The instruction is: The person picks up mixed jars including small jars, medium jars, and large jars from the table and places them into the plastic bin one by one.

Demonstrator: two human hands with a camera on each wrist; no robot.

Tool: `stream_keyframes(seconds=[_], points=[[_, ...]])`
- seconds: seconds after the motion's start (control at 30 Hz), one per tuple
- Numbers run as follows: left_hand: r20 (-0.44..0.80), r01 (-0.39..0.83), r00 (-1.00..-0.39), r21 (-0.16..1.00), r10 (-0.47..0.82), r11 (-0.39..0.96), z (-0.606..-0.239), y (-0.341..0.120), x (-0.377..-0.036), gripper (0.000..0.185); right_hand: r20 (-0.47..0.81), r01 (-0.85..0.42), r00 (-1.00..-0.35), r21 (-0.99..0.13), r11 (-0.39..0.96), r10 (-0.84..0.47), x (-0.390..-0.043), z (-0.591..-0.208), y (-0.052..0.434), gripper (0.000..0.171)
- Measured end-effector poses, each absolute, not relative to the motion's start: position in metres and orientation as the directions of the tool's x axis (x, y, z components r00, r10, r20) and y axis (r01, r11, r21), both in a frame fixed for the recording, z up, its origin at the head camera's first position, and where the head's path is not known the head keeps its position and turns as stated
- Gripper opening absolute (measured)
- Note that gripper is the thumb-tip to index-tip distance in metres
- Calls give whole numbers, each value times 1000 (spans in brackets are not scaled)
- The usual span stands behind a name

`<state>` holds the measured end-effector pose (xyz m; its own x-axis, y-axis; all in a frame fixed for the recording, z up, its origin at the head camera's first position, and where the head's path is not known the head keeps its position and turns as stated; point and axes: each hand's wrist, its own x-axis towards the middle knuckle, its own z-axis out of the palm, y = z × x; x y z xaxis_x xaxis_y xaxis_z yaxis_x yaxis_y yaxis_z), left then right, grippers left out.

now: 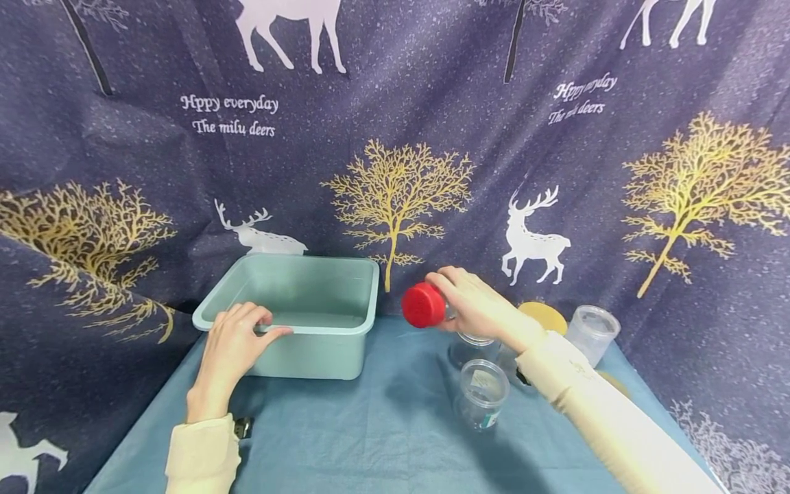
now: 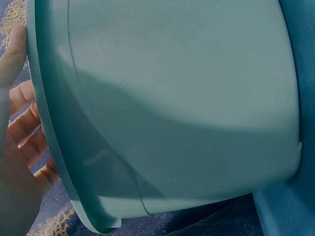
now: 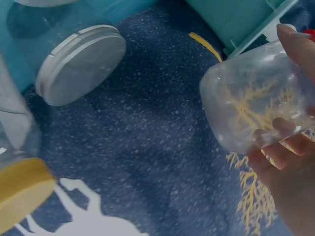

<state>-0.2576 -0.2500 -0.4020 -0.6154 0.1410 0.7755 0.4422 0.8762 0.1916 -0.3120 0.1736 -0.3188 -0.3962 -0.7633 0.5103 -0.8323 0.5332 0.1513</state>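
My left hand (image 1: 259, 328) grips the near rim of a pale green plastic bin (image 1: 321, 331) at the back left of the table. In the left wrist view its thumb (image 2: 15, 49) lies on the rim of the bin (image 2: 172, 108) and the fingers (image 2: 24, 128) curl beneath it. To the right of the bin, my right hand (image 1: 450, 302) holds a clear jar with a red lid (image 1: 423, 304) tipped on its side above the table. The right wrist view shows that jar's see-through body (image 3: 251, 103) between thumb and fingers (image 3: 285, 147).
Several clear jars stand under and right of my right hand: an open one (image 1: 481, 392), one behind it (image 1: 472, 346) and one at the far right (image 1: 592, 331). A yellow lid (image 1: 546, 317) lies between them. A dark deer-print cloth hangs close behind the blue tablecloth (image 1: 382, 439).
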Motion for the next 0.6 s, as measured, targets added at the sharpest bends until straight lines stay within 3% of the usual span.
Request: stream_keyframes(seconds=[0.2,0.6], points=[[765,431,-630,202,134,879,-403,-252,-258,35,482,-855,-344,193,481,-806,-327,-309,147,81],[773,439,-619,195,139,877,-400,-250,-257,36,386,-819,-364,300,489,-847,-343,-306,95,75]])
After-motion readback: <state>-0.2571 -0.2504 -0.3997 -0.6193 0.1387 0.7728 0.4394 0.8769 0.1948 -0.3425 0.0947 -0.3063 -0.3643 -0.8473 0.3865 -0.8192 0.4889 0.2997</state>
